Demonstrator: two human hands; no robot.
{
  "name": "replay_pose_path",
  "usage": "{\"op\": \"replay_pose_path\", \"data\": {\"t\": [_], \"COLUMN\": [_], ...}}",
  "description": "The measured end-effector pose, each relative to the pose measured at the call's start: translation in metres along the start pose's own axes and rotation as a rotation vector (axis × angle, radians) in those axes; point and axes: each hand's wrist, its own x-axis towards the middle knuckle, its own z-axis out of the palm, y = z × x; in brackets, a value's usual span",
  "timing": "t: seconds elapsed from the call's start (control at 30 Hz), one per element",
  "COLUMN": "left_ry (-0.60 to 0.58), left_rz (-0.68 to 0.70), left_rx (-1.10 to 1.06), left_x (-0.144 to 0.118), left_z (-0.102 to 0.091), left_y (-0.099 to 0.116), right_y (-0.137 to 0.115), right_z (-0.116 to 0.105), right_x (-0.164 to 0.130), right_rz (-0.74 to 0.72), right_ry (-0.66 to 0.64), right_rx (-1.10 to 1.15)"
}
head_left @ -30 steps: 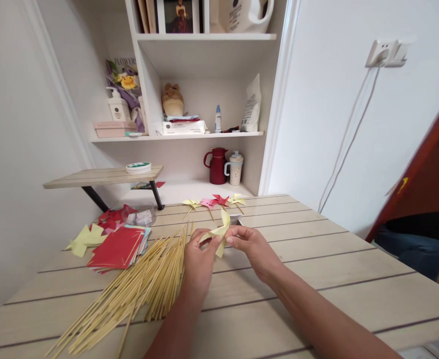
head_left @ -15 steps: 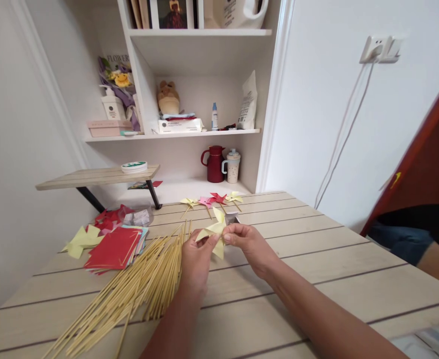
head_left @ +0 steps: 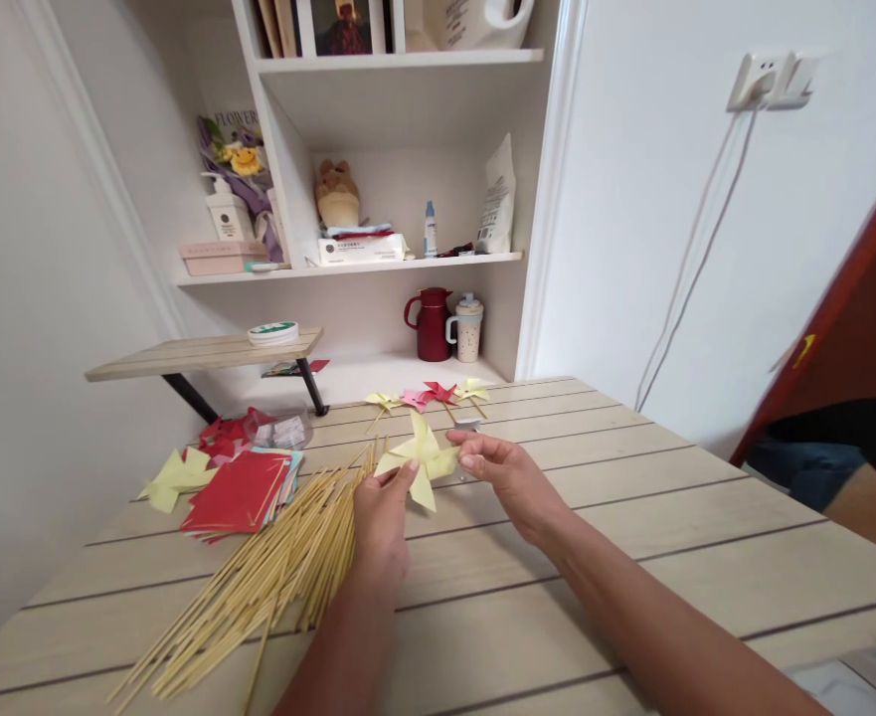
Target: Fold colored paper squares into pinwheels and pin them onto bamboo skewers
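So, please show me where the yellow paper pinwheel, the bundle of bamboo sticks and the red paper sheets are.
yellow paper pinwheel [head_left: 419, 459], head view, on its centre where the blades meet.
bundle of bamboo sticks [head_left: 273, 577], head view, on the middle of the pile.
red paper sheets [head_left: 236, 492], head view, on the top sheet's middle.

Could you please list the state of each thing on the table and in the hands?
yellow pinwheel: folded, held above the table
left hand: pinching the pinwheel
right hand: at the pinwheel's right blade
bamboo sticks: loose, fanned out flat
red paper: stacked flat
finished pinwheels: lying in a row
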Motion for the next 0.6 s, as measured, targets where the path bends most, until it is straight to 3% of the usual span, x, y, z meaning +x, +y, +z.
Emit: {"op": "replay_pose_path", "data": {"t": [0.23, 0.33, 0.6], "left_ry": [0.103, 0.109, 0.118], "left_rz": [0.009, 0.021, -0.001], "left_rx": [0.034, 0.037, -0.01], "left_x": [0.008, 0.009, 0.008], "left_z": [-0.005, -0.005, -0.003], "left_y": [-0.001, 0.0, 0.003], "right_y": [0.023, 0.033, 0.034], "right_z": [-0.012, -0.015, -0.024], "right_x": [0.003, 0.005, 0.003], "right_rz": [0.03, 0.084, 0.151], "right_ry": [-0.179, -0.227, -0.192], "right_rx": [-0.554, -0.597, -0.562]}}
